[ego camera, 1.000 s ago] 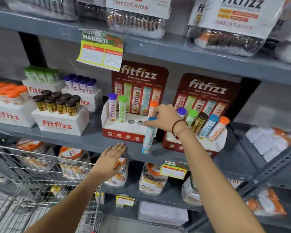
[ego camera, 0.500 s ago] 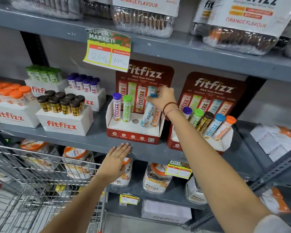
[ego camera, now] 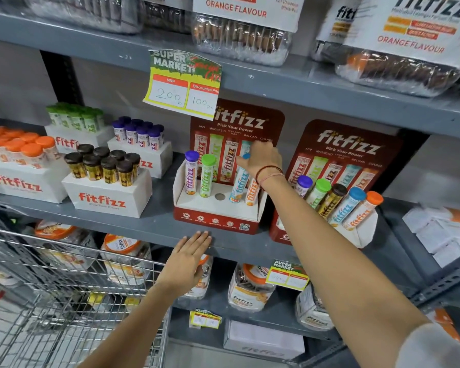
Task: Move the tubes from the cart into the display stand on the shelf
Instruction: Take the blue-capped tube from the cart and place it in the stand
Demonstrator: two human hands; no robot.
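A red and white fitfizz display stand (ego camera: 215,218) sits on the grey middle shelf. A purple-capped tube (ego camera: 191,172) and a green-capped tube (ego camera: 207,175) stand in it, beside one empty hole (ego camera: 219,196). My right hand (ego camera: 260,162) grips the top of a blue-capped tube (ego camera: 239,185) that stands in the stand's fourth hole. An orange tube (ego camera: 252,192) stands just right of it, its cap hidden by my wrist. My left hand (ego camera: 187,264) lies flat against the shelf's front edge, fingers apart, holding nothing. The wire cart (ego camera: 64,296) is at the lower left.
A second, full fitfizz stand (ego camera: 356,229) is to the right. White boxes of black-capped (ego camera: 106,193), purple, green and orange tubes fill the shelf's left. A price tag (ego camera: 183,83) hangs from the shelf above. Jars line the lower shelf.
My right hand carried the blue-capped tube up from in front of the shelf edge and set it into the stand's fourth hole. My left hand stayed at the shelf edge.
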